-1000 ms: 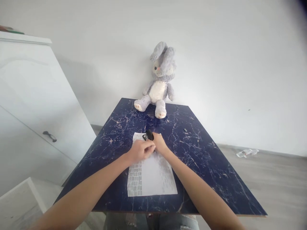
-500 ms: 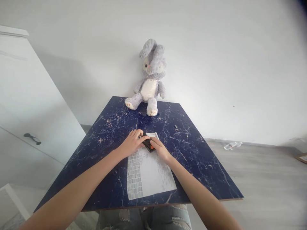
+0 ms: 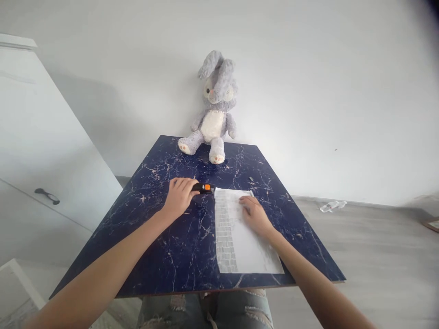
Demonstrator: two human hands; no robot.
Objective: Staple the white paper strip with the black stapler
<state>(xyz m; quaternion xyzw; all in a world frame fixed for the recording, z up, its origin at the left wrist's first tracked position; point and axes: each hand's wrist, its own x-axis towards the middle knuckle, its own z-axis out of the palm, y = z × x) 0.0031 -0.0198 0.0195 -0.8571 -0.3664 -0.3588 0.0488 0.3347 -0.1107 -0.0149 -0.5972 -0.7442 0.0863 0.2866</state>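
Observation:
My left hand [image 3: 179, 196] is closed around a black stapler [image 3: 205, 188] with an orange patch. The stapler's front end is at the top left corner of a sheet of paper [image 3: 252, 249]; whether it bites on the paper is too small to tell. Dense dark markings run down the left side of this sheet, which lies flat on the dark blue marbled table [image 3: 174, 256]. Resting on the sheet's upper right part is my right hand [image 3: 256, 215], its fingers lying slightly bent on the surface and no tool in them.
A plush rabbit [image 3: 213, 125] sits at the table's far edge against the wall. One small dark piece [image 3: 251, 179] lies beyond the paper. On the left stands a white cabinet [image 3: 51, 137]. A clear plastic bottle [image 3: 332, 206] lies on the floor at right.
The paper has shifted right with my right hand. My left hand has moved left, holding the stapler, which has turned sideways. My right hand has come off the stapler.

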